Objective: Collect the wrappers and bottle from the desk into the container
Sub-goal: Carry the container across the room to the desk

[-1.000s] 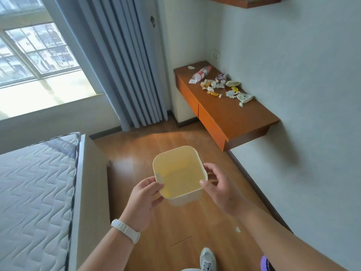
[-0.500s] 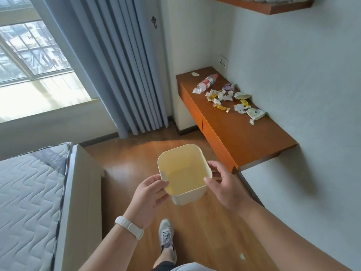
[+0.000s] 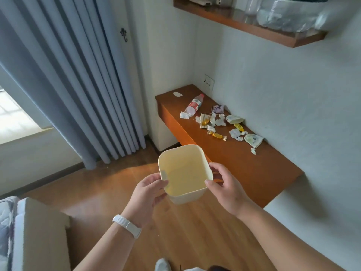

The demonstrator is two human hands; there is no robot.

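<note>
gripping container [image 3: 176, 151], apparently at rim, both hands [image 3: 148, 194] [image 3: 227, 189]

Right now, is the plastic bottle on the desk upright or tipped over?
Tipped over. The plastic bottle lies on its side on the wooden desk, red cap toward the wall, base beside a crumpled wrapper.

Container being held up just before the desk, litter lying on the desktop behind it.

The container [image 3: 185, 198] is hanging above the floor [image 3: 195, 231], with the left hand [image 3: 148, 194] gripping its left rim and the right hand [image 3: 226, 188] gripping its right rim. Behind it, the desk [image 3: 254, 169] is running along the right wall. The bottle [image 3: 194, 104] is lying on its side toward the desk's far end, and the wrappers [image 3: 216, 122] are lying scattered nearer and to its right. A shelf [image 3: 244, 22] is hanging above the desk, a curtain [image 3: 78, 75] is hanging to the left, and a bed [image 3: 11, 231] is sitting at lower left.
</note>
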